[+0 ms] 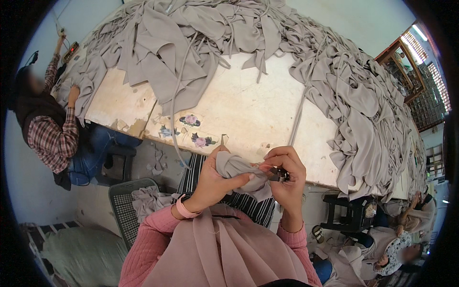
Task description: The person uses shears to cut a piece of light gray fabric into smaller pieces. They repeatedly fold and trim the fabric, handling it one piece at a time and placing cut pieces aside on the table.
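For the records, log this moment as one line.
left hand: holds grey cloth | right hand: holds small dark tool near cloth | table: fabric heaps

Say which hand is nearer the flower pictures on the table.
Left. The left hand is to the near right of the flower pictures; the right hand is farther right.

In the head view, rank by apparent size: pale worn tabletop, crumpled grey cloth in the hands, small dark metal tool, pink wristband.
Pale tabletop
Grey cloth
Metal tool and pink wristband: too alike to rank
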Demonstrator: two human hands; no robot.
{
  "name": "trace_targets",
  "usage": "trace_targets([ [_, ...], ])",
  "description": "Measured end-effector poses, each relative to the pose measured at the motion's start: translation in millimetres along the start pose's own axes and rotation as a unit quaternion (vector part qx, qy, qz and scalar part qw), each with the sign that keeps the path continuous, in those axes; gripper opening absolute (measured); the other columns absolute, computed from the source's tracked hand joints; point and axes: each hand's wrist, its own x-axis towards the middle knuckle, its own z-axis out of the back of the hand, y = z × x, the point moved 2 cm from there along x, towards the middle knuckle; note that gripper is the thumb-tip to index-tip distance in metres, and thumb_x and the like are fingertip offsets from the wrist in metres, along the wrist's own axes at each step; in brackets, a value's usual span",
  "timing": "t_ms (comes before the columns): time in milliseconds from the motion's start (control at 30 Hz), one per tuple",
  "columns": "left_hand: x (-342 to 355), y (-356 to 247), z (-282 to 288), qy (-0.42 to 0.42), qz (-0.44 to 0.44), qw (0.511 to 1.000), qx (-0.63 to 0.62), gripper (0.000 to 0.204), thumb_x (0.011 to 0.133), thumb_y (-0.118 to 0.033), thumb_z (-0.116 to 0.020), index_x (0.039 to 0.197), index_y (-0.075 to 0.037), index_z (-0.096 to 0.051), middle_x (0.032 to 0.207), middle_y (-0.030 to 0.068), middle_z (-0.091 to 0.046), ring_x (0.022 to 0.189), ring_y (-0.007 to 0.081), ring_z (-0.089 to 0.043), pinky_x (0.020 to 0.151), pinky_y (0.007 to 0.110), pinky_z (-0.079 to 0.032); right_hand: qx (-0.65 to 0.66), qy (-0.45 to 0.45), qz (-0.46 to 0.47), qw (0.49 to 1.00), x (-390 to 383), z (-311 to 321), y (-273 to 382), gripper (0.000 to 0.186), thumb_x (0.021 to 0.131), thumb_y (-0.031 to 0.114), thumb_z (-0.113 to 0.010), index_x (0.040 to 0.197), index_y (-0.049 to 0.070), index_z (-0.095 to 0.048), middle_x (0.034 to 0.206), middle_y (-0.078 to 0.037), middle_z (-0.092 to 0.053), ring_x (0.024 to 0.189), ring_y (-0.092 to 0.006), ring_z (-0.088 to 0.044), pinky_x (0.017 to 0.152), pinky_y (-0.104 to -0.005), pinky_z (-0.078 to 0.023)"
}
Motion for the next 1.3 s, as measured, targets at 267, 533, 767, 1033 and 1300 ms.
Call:
trace_targets([
  [267, -1, 1, 0, 0.016, 0.004, 1.000, -0.002, 0.039, 0.072, -0.004, -0.082, 0.097, -0.004, -0.052, 0.092, 0.0026, -0.064, 0.083, 0.0076, -0.060, 0.074, 0.023, -0.050, 0.141, 0.051, -0.090, 0.985, -5, 1, -6, 0.005, 0.089, -0.002, -0.059, 0.089, 0.002, -0.055, 0.091, -0.007, -0.057, 0.076, -0.0114, -0.052, 0.069, -0.0231, -0.041],
  [533, -2, 4, 3, 0.044, 0.041, 0.998, 0.015, 0.049, 0.071, -0.011, -0.086, 0.107, -0.002, -0.054, 0.101, 0.0038, -0.063, 0.093, 0.0098, -0.059, 0.081, 0.025, -0.049, 0.086, -0.100, -0.041, 0.990, 9, 15, -36, 0.010, 0.098, 0.005, -0.045, 0.089, 0.003, -0.046, 0.073, -0.001, -0.049, 0.067, -0.0091, -0.043, 0.062, -0.0211, -0.035],
  [767, -1, 6, 5, 0.033, 0.081, 0.994, -0.059, 0.052, 0.068, 0.003, -0.083, 0.109, -0.003, -0.052, 0.104, 0.0046, -0.063, 0.099, 0.0124, -0.060, 0.088, 0.028, -0.050, -0.389, -0.165, 0.039, 0.906, 10, 41, -69, 0.022, 0.078, -0.010, -0.047, 0.094, 0.003, -0.054, 0.073, -0.009, -0.057, 0.065, -0.0142, -0.054, 0.061, -0.0268, -0.041],
  [1033, -2, -3, 16, 0.022, 0.042, 0.999, -0.010, 0.050, 0.068, -0.005, -0.087, 0.104, -0.005, -0.052, 0.100, 0.0019, -0.061, 0.094, 0.0088, -0.058, 0.082, 0.024, -0.047, 0.077, -0.096, -0.084, 0.989, 1, 34, -48, 0.007, 0.093, 0.001, -0.053, 0.096, 0.000, -0.060, 0.085, -0.006, -0.065, 0.081, -0.0116, -0.061, 0.071, -0.0235, -0.046],
  [1300, 5, -11, 25, 0.126, -0.005, 0.990, -0.062, 0.034, 0.081, -0.014, -0.078, 0.100, -0.007, -0.051, 0.096, -0.0026, -0.055, 0.089, 0.0044, -0.047, 0.079, 0.020, -0.040, -0.128, 0.014, -0.015, 0.992, 2, 32, -19, 0.033, 0.059, -0.014, -0.054, 0.085, -0.001, -0.069, 0.088, -0.011, -0.070, 0.080, -0.0187, -0.068, 0.073, -0.0264, -0.051],
])
